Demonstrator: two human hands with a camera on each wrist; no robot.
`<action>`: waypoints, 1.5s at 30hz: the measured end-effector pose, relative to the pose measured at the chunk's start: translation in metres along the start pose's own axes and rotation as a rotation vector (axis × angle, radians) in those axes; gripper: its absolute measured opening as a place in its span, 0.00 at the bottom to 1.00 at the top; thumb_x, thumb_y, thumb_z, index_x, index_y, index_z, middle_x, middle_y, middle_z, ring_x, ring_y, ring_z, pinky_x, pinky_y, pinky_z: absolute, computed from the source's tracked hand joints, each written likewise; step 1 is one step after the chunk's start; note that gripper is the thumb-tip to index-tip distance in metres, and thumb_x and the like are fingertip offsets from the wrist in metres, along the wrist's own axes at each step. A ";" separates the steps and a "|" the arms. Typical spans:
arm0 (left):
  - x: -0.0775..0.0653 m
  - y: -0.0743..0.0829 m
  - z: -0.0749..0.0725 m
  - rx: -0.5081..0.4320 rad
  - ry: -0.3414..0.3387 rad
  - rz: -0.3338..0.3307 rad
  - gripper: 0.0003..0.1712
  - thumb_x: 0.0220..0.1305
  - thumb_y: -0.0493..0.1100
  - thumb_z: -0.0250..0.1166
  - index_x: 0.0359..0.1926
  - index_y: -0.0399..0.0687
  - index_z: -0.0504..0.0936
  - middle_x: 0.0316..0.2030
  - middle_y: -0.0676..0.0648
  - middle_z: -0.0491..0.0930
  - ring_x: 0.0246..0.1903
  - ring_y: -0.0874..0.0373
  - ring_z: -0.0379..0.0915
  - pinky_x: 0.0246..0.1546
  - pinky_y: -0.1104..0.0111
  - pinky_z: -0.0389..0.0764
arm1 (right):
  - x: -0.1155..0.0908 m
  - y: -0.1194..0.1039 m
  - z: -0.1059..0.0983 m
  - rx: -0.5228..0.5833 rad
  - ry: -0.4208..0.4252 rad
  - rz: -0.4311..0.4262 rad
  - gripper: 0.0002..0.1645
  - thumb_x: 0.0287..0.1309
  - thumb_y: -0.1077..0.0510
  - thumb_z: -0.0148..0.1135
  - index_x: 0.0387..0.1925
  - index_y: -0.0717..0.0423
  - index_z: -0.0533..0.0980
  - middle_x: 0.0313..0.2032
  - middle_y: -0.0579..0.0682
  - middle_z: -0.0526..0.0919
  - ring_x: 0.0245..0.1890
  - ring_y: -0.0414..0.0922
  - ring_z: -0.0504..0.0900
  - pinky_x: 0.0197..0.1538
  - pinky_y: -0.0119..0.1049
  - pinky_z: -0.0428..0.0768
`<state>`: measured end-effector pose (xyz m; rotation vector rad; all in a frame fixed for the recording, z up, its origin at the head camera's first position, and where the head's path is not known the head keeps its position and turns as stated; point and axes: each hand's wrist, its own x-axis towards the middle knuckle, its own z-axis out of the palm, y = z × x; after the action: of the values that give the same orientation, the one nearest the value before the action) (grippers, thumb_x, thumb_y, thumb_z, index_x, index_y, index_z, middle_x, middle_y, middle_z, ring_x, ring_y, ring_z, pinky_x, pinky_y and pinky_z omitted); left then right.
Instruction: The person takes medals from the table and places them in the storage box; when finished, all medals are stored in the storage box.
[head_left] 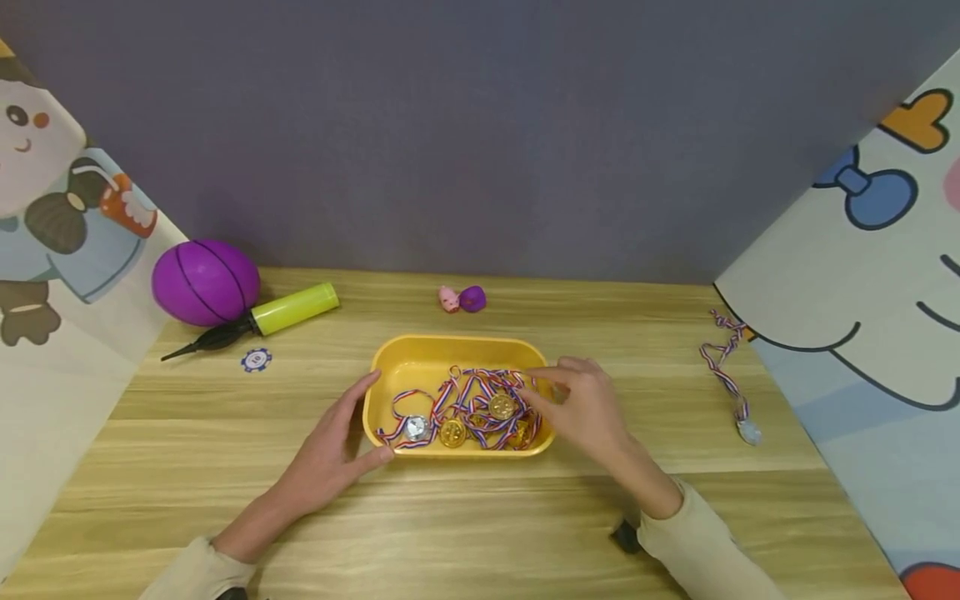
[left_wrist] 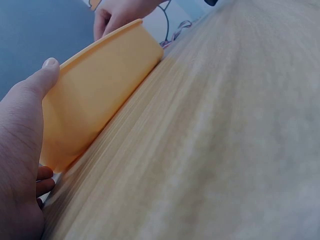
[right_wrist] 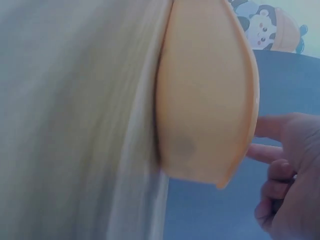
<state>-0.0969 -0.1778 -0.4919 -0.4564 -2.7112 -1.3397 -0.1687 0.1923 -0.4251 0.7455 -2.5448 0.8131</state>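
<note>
A yellow plastic tub stands on the table with several medals in it, their red, white and blue ribbons tangled together. A silver medal lies at the tub's left, and gold medals lie toward the middle and right. My left hand holds the tub's left end, thumb at the front rim and fingers round the side. Over the right end reaches my right hand, its thumb and forefinger apart and dipping inside the rim close to the ribbons. In the right wrist view the rim hides those fingertips.
A purple ball, a yellow-green hand pump and a poker chip are at the left. Behind the tub sit a pink pig figure and a small purple object. A silver medal with ribbon lies far right.
</note>
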 end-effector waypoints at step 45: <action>0.000 -0.001 0.000 -0.015 -0.003 0.009 0.63 0.66 0.54 0.81 0.91 0.65 0.50 0.85 0.35 0.59 0.80 0.29 0.59 0.77 0.27 0.60 | -0.115 0.143 -0.111 -0.012 0.340 0.328 0.15 0.48 0.78 0.83 0.39 0.66 0.92 0.15 0.39 0.65 0.17 0.26 0.54 0.20 0.28 0.54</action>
<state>-0.0971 -0.1783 -0.4928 -0.4721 -2.7002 -1.3595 -0.1408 0.4025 -0.4558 0.1616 -2.3828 0.9336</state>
